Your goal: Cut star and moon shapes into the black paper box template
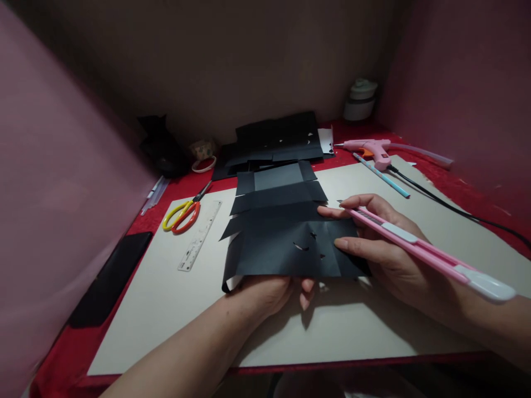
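Note:
A sheet of black paper point(269, 237) with score lines, cut side flaps and small cut-out holes is held tilted above a white board. My left hand point(269, 293) is beneath its near edge; two bent fingertips show below the paper, the other fingers are hidden. My right hand point(381, 243) is closed around a pink and white utility knife point(431, 254), its blade end pointing left and away from me. The same hand's thumb lies on the paper's right part, and a fingertip touches its far right edge.
The white board point(157, 331) covers a red cloth. On the left are scissors point(182, 216), a clear ruler point(200, 235) and a black flat object point(112, 279). More black paper point(277, 135) lies behind. A pink glue gun point(371, 149), its cord and a blue pencil point(381, 174) are at right.

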`<move>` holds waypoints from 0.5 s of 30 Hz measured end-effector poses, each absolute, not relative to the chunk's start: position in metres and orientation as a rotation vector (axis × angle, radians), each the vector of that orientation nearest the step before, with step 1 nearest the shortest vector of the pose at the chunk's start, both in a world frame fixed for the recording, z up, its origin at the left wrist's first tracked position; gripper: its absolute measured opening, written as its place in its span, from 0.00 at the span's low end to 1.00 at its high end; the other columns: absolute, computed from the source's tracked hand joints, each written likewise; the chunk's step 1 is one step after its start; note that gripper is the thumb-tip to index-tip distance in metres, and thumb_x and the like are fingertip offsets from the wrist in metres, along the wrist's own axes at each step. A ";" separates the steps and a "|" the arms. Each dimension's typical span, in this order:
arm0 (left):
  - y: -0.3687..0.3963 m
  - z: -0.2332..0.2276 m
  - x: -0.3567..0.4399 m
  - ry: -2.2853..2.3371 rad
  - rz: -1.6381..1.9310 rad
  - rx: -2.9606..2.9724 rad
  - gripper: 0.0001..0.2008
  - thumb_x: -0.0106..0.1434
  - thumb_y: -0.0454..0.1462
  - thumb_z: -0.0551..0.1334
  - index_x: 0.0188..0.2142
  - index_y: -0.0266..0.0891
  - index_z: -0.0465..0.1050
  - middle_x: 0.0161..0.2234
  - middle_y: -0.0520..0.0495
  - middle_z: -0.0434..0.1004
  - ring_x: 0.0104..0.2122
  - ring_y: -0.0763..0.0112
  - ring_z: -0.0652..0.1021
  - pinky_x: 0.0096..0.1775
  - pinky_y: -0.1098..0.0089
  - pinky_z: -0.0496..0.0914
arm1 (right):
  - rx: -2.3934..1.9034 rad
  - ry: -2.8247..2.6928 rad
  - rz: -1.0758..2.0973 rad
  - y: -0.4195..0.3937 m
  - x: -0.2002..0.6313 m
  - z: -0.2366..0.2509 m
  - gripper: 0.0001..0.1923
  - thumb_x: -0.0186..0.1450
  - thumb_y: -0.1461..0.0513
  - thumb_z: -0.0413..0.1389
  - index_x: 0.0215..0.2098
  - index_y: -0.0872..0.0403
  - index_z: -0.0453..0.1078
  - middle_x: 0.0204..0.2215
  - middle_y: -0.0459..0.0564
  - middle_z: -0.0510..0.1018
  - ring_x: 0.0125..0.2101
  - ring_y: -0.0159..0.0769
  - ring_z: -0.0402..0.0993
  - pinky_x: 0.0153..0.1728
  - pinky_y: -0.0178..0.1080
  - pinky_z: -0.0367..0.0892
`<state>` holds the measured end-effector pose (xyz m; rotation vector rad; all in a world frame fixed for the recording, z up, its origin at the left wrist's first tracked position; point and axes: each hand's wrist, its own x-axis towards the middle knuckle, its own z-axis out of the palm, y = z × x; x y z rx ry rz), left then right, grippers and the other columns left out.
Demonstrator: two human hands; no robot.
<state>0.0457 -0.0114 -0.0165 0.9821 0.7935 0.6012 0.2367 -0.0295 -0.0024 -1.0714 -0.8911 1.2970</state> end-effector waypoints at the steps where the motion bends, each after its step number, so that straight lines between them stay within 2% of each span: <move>1: -0.012 -0.013 0.048 0.796 0.622 0.977 0.21 0.71 0.51 0.60 0.32 0.36 0.71 0.21 0.57 0.68 0.17 0.80 0.68 0.20 0.76 0.67 | -1.071 -0.929 1.301 -0.030 0.237 -0.003 0.23 0.55 0.65 0.69 0.45 0.41 0.71 0.51 0.44 0.80 0.50 0.43 0.76 0.43 0.41 0.70; 4: -0.012 -0.003 0.055 0.823 0.671 0.961 0.29 0.63 0.59 0.62 0.21 0.38 0.66 0.13 0.58 0.59 0.11 0.80 0.62 0.14 0.76 0.62 | -1.067 -0.993 1.300 -0.029 0.238 -0.006 0.22 0.58 0.64 0.67 0.47 0.41 0.69 0.53 0.44 0.78 0.50 0.41 0.76 0.43 0.41 0.70; 7: -0.011 0.004 0.059 0.871 0.708 0.953 0.30 0.58 0.61 0.64 0.18 0.40 0.64 0.11 0.57 0.57 0.10 0.79 0.61 0.12 0.76 0.61 | -1.064 -1.019 1.280 -0.029 0.239 -0.006 0.22 0.58 0.64 0.67 0.48 0.42 0.69 0.52 0.46 0.78 0.48 0.41 0.76 0.42 0.41 0.71; 11: -0.010 0.007 0.061 0.943 0.702 0.964 0.31 0.59 0.63 0.59 0.18 0.41 0.61 0.10 0.57 0.56 0.10 0.79 0.60 0.12 0.76 0.61 | -1.103 -1.070 1.285 -0.029 0.240 -0.003 0.22 0.59 0.63 0.67 0.48 0.43 0.68 0.54 0.47 0.77 0.47 0.41 0.77 0.42 0.41 0.71; 15: -0.010 0.008 0.054 1.006 0.536 1.005 0.30 0.62 0.61 0.56 0.19 0.40 0.62 0.10 0.55 0.60 0.10 0.79 0.62 0.13 0.78 0.60 | -1.130 -1.101 1.216 -0.030 0.238 -0.004 0.22 0.58 0.62 0.65 0.49 0.45 0.66 0.55 0.51 0.78 0.47 0.44 0.78 0.44 0.45 0.71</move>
